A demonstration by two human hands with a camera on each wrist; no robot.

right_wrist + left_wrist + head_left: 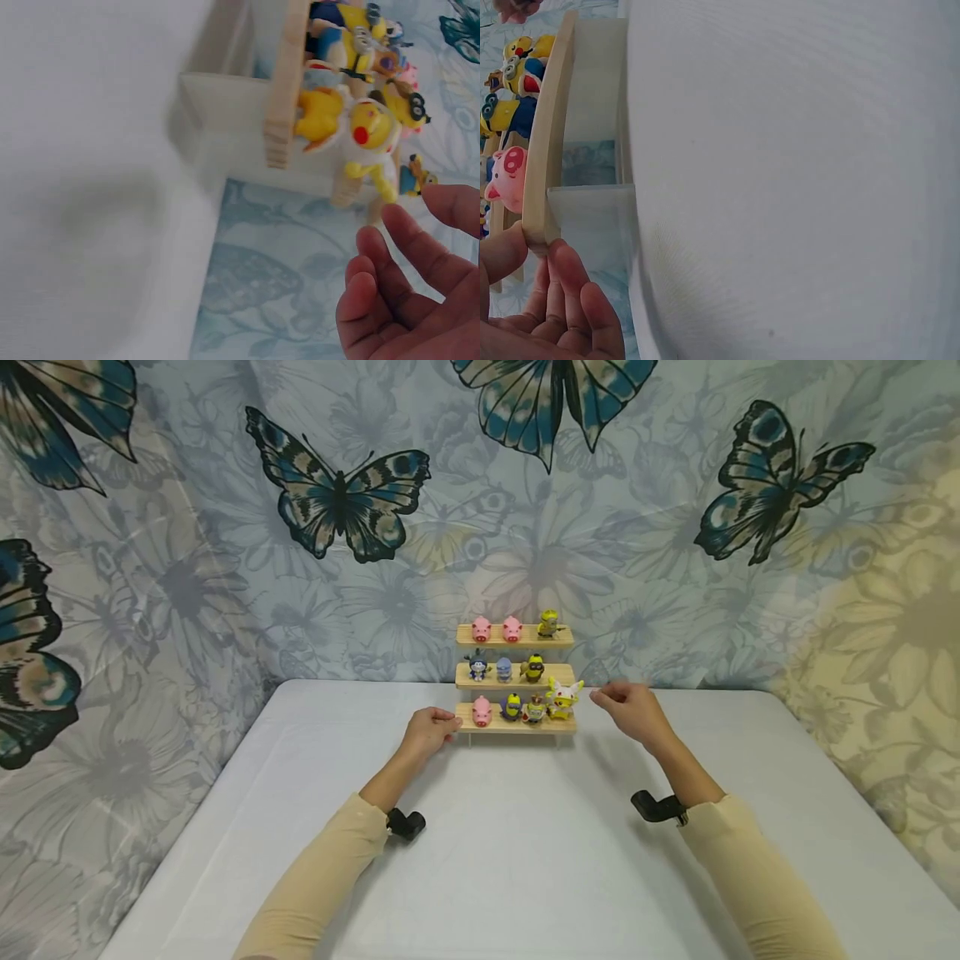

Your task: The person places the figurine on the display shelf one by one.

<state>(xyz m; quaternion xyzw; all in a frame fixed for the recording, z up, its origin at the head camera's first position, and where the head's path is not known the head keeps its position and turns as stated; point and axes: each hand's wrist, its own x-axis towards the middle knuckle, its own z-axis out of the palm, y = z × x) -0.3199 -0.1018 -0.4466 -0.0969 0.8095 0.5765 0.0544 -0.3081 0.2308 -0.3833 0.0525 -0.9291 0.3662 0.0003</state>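
Note:
A three-tier wooden display stand [517, 728] stands at the back of the table, with small toy figures on every tier. My left hand [431, 732] pinches the left end of its lowest board [538, 150] between thumb and fingers, beside a pink pig figure [510, 178]. At the right end of that board is a yellow figure in a white hood [369, 131], taller than its neighbours. My right hand [630, 708] is just right of this figure, apart from it, fingers loosely bent with a gap between thumb and fingertips and nothing in them.
Pink pig figures [512, 629] and a yellow figure [548, 625] sit on the top tier; several small figures [504, 670] fill the middle one. White cloth covers the table [517, 860]. A butterfly-print fabric wall [637, 593] rises right behind the stand.

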